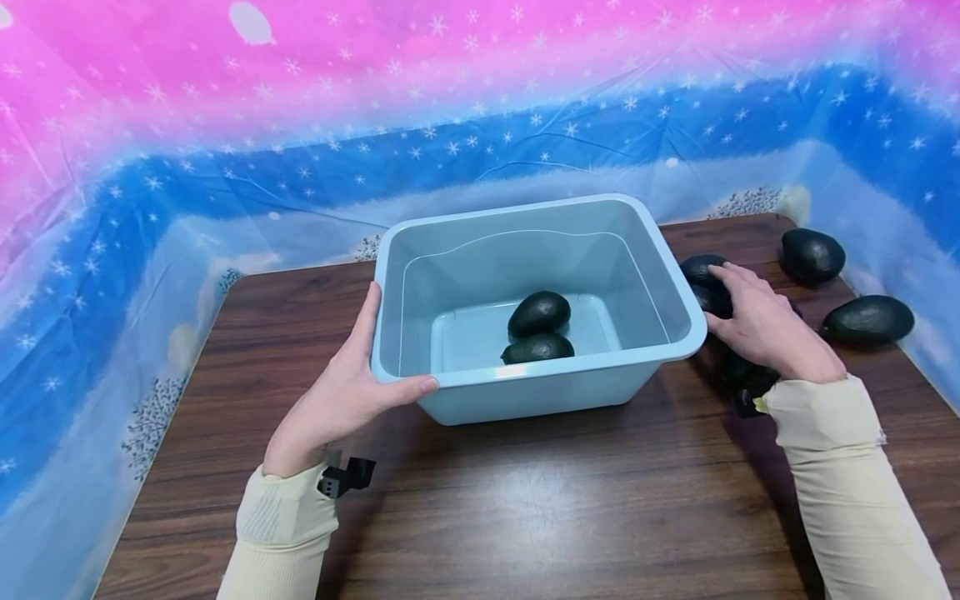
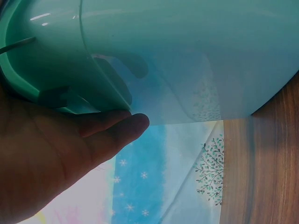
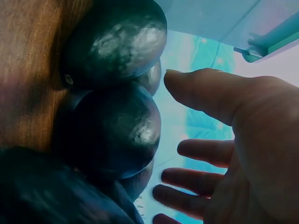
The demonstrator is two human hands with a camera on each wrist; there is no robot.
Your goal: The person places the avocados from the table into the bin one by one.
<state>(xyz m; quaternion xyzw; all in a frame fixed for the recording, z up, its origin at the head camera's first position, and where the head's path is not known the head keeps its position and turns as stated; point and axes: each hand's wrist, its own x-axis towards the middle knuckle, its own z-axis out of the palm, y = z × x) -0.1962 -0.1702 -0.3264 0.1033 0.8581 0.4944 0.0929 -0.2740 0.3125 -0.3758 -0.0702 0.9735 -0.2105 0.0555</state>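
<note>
My left hand rests against the near left corner of a light blue plastic bin. Its thumb lies along the front rim, and its straight fingers touch the outside of the left wall. Inside the bin are two dark avocados, one behind the other. To the right of the bin, my right hand hovers over several clustered avocados, partly covering them. In the right wrist view its fingers are spread, with a gap between the thumb and the nearest avocado.
Two more avocados, one farther back and one nearer, lie by the right edge of the brown wooden table. A pink and blue snowflake cloth hangs behind the table and at its sides.
</note>
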